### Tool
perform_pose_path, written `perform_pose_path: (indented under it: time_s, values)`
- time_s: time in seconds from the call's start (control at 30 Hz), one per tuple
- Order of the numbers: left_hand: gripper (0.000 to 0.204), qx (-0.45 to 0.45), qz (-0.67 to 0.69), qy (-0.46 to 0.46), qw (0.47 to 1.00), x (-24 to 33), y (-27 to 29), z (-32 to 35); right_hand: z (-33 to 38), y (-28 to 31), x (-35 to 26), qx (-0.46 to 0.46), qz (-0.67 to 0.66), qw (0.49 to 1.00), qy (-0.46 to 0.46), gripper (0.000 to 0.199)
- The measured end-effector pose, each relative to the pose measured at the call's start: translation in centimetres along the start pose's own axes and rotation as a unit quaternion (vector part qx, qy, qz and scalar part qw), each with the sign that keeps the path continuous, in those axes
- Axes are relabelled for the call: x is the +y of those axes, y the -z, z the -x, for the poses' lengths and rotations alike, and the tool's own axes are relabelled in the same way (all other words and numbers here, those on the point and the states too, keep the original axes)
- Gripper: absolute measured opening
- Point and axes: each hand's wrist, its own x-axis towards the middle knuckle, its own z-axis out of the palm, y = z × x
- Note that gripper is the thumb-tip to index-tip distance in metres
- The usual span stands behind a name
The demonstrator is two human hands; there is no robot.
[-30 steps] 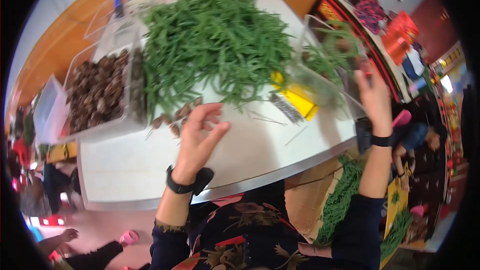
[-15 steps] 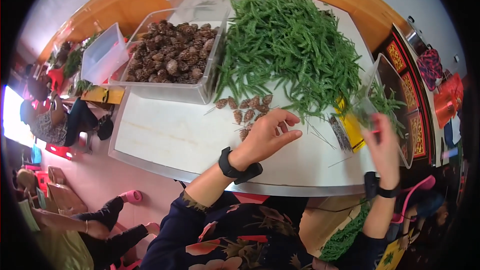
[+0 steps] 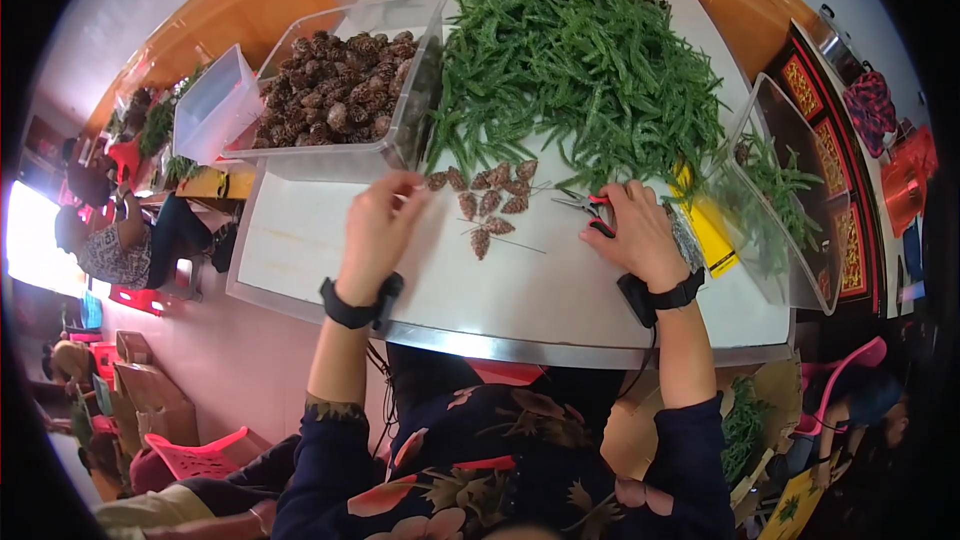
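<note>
My right hand [image 3: 645,235] is wrapped round a pair of red-and-black-handled pliers [image 3: 597,215], their metal jaws pointing left. At the left of a small group of brown pine cones [image 3: 489,203], my left hand [image 3: 378,225] has its fingers curled in close to the outermost cone. Whatever may be between those fingertips is too small to make out. Thin wires stick out from some cones. The lowest pine cone [image 3: 480,243] has a wire [image 3: 520,244] reaching to the right.
A clear plastic bin [image 3: 385,162] full of pine cones stands at the back left. Green artificial sprigs [image 3: 590,70] are heaped at the back. On the right lie a yellow packet [image 3: 712,245], a bundle of wires [image 3: 688,238] and a tilted clear container [image 3: 800,285] with sprigs.
My left hand has moved left from over the pine cones to beside them. My right hand has come in from the right edge, bringing the pliers over the table. The view has shifted slightly.
</note>
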Motion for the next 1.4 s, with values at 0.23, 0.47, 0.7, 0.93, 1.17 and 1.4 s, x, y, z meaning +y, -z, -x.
perform_pose_path:
  time_s: [0.23,0.47,0.7,0.93,1.17,1.4]
  values:
    - [0.021,-0.025,-0.060,-0.032,0.997,0.8,-1.0,2.5,0.2,0.6,-0.8,-0.026,0.014,0.999,-0.012,0.054]
    - [0.027,-0.099,-0.241,0.006,0.965,3.7,-4.5,3.6,0.7,0.5,-1.7,0.042,0.069,0.997,-0.009,0.043]
    - [0.032,0.011,-0.212,-0.062,0.975,3.1,-3.9,3.2,-0.4,0.4,-4.9,0.144,-0.122,0.979,0.080,0.021]
    - [0.024,0.029,0.070,0.020,0.997,6.5,-3.1,3.2,-0.9,-1.7,-5.8,-0.022,-0.574,0.817,0.054,0.017]
    - [0.024,0.004,0.140,0.013,0.990,8.0,-6.6,2.6,-0.7,-2.2,-5.2,-0.061,-0.714,0.698,-0.009,0.020]
    - [0.024,-0.046,0.175,0.014,0.983,9.4,-9.0,1.3,-1.0,-2.0,-3.6,0.034,-0.704,0.710,-0.008,0.016]
